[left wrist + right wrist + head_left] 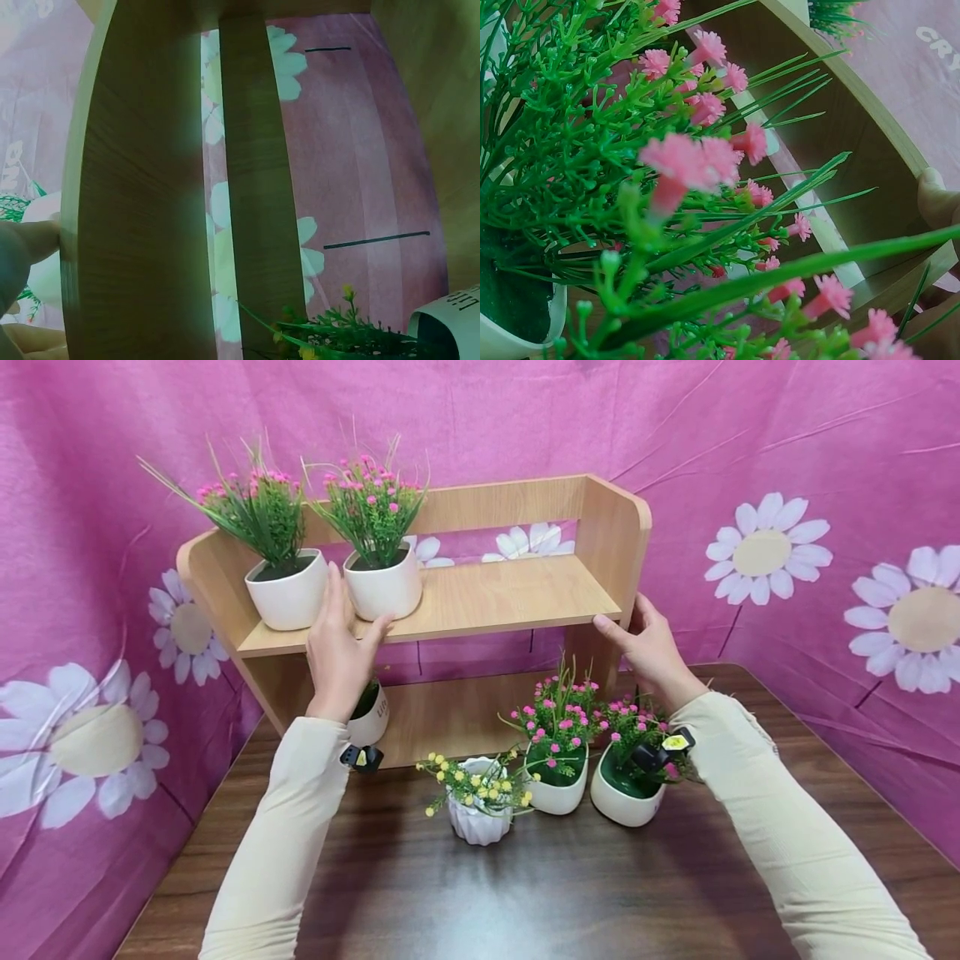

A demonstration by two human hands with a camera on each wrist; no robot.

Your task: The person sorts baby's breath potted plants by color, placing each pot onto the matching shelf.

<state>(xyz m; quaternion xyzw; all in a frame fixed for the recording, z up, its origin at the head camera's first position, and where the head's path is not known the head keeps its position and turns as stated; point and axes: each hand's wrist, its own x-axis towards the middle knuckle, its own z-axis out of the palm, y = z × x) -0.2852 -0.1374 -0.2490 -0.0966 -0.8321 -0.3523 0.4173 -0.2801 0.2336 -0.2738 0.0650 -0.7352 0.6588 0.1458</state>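
A two-tier wooden shelf (517, 592) stands at the table's back. On its upper board are two white pots with pink flowers, a left pot (288, 597) and a second pot (386, 589). My left hand (337, 652) reaches between them, fingers extended upward; its thumb lies by the second pot's base and, in the left wrist view, touches the board's edge (69, 247). At the shelf's right end my right hand (654, 647) grips the side panel (618, 543), thumb in front and fingers around the outer side. The right wrist view shows its thumb (931, 187) against the wood.
A lettered white pot (371, 718) sits on the lower board, partly behind my left hand. In front of the shelf stand a ridged pot (480, 820) with yellow flowers and two pink-flowered pots (558, 792), one under my right wrist. A pink daisy-print cloth (510, 418) hangs behind.
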